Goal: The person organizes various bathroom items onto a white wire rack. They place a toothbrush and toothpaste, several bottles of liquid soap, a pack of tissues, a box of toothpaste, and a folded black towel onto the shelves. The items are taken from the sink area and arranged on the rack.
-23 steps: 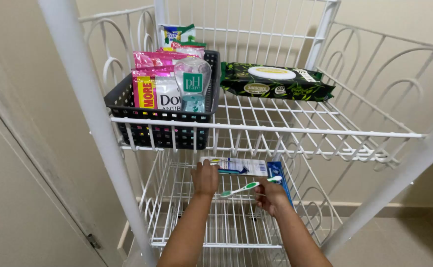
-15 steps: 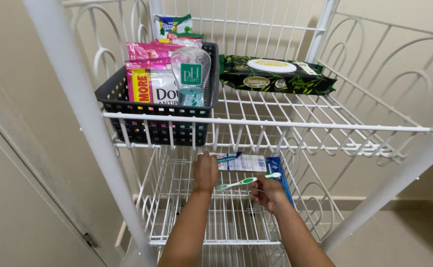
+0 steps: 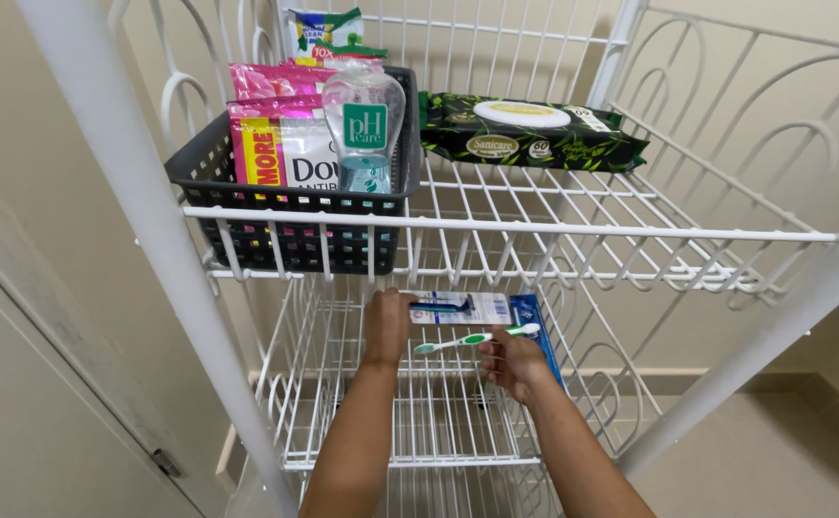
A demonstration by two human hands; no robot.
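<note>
Both my hands reach onto the lower wire shelf (image 3: 439, 422) of a white rack. My right hand (image 3: 513, 364) holds a green and white toothbrush (image 3: 467, 339) by its handle end, lying level over the shelf. My left hand (image 3: 387, 324) rests with its fingers on a flat white and blue packet (image 3: 463, 308) that holds a dark blue toothbrush, at the back of the same shelf. A blue packet (image 3: 535, 331) lies beside my right hand, partly hidden by it.
On the upper wire shelf (image 3: 573, 230) stands a black plastic basket (image 3: 295, 240) with pink sachets, a clear bottle (image 3: 364, 129) and other packs. A dark green wipes pack (image 3: 530, 129) lies to its right. White rack posts (image 3: 141, 211) cross the front left and right. Beige walls surround.
The view has tilted slightly, and the rack sits lower and closer in the frame. My hands stay on the lower shelf with the toothbrush and the packet, barely moved.
</note>
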